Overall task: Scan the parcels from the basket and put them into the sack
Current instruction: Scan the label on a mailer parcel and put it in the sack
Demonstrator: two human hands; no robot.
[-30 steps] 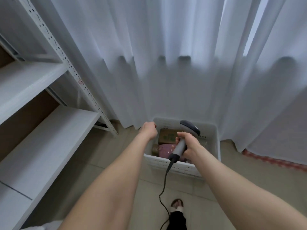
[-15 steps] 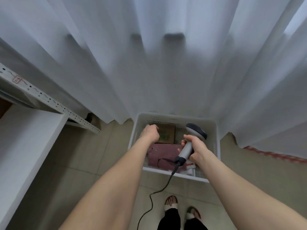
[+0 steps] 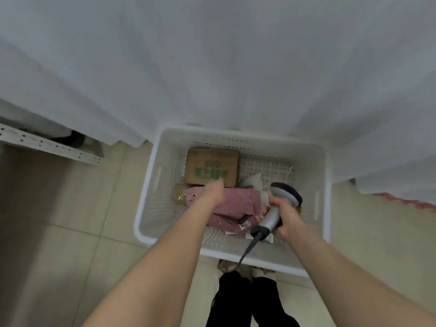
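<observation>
A white plastic basket (image 3: pixel 151 185) stands on the tiled floor below me. Inside lie a brown cardboard parcel (image 3: pixel 211 167) with green print, a pink mailer bag (image 3: pixel 238 206), a small brown parcel (image 3: pixel 180 195) at the left and a pale bag (image 3: pixel 253 181). My left hand (image 3: pixel 213 192) reaches down over the pink bag, next to the brown box's near edge; its fingers are hidden from me. My right hand (image 3: pixel 285 217) grips the handle of a grey barcode scanner (image 3: pixel 282 201), held over the basket's right side with its cable hanging down. No sack is in view.
White curtains (image 3: pixel 212 67) hang right behind the basket. A white perforated shelf rail (image 3: pixel 49 146) juts in at the left. My feet and black trousers (image 3: pixel 245 298) are just in front of the basket. A red patterned strip (image 3: pixel 405 202) lies at the right.
My view has tilted down and closer to the basket. My left hand has dropped from the rim down into the basket over the pink bag. The scanner stays in my right hand.
</observation>
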